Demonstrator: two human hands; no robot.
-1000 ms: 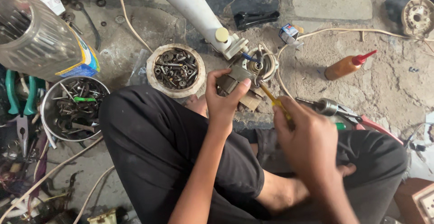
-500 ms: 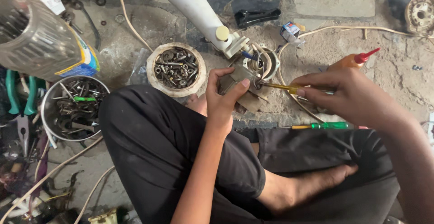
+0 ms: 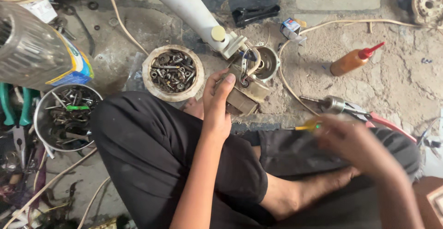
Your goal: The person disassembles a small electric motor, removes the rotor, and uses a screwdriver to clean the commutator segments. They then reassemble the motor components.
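My left hand [image 3: 217,100] grips a small metal motor assembly [image 3: 249,79] that lies on the ground at the end of a white tube [image 3: 184,5]; the thumb rests on top of it. At the right, over my black-trousered lap, my right hand [image 3: 357,146] is blurred by motion. Its fingers are closed around a yellow-handled screwdriver [image 3: 306,126], whose end sticks out to the left. A bit of a green handle [image 3: 319,126] shows beside it.
A round bowl of screws and nuts [image 3: 173,72] stands left of the assembly. A metal tin of parts [image 3: 67,116] and a plastic bottle [image 3: 37,53] are at far left. An orange glue bottle [image 3: 353,60], red-handled pliers [image 3: 369,113] and a cable [image 3: 286,79] lie at right.
My right hand pulled the yellow screwdriver away from the motor assembly and came down to my lap at the right. My left hand has stayed on the assembly.
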